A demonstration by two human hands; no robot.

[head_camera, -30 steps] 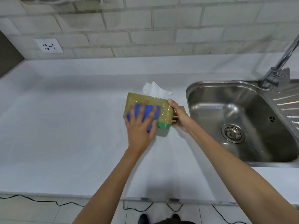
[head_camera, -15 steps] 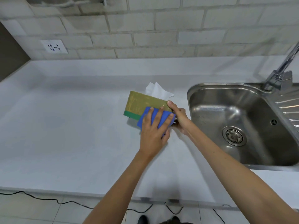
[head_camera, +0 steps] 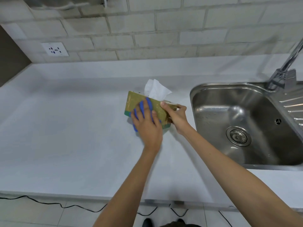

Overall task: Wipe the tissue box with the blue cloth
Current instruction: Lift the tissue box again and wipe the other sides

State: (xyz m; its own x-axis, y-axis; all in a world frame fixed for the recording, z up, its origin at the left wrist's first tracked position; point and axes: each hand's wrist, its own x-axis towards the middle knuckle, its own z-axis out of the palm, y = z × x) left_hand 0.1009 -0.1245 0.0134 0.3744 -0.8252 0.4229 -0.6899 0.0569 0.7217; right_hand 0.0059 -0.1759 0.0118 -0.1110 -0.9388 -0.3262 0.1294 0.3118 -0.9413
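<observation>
A gold-and-green tissue box [head_camera: 132, 102] stands tilted on the white counter [head_camera: 65, 136], a white tissue [head_camera: 155, 90] sticking out of its top. My left hand [head_camera: 147, 126] presses the blue cloth [head_camera: 148, 104] flat against the box's near side, fingers spread, with blue showing between and around them. My right hand [head_camera: 177, 117] grips the box's right end, thumb on the top edge. The lower right part of the box is hidden behind both hands.
A steel sink [head_camera: 246, 125] with a drain lies just right of the box, a tap [head_camera: 285, 74] behind it. A wall socket [head_camera: 55, 49] sits on the tiled wall at the left. Black cables [head_camera: 49, 202] run on the floor below the counter edge.
My left hand with the cloth swept from the box's left part to its right end, and now sits back at the middle-left. The box's tilt shifted slightly in my right hand.
</observation>
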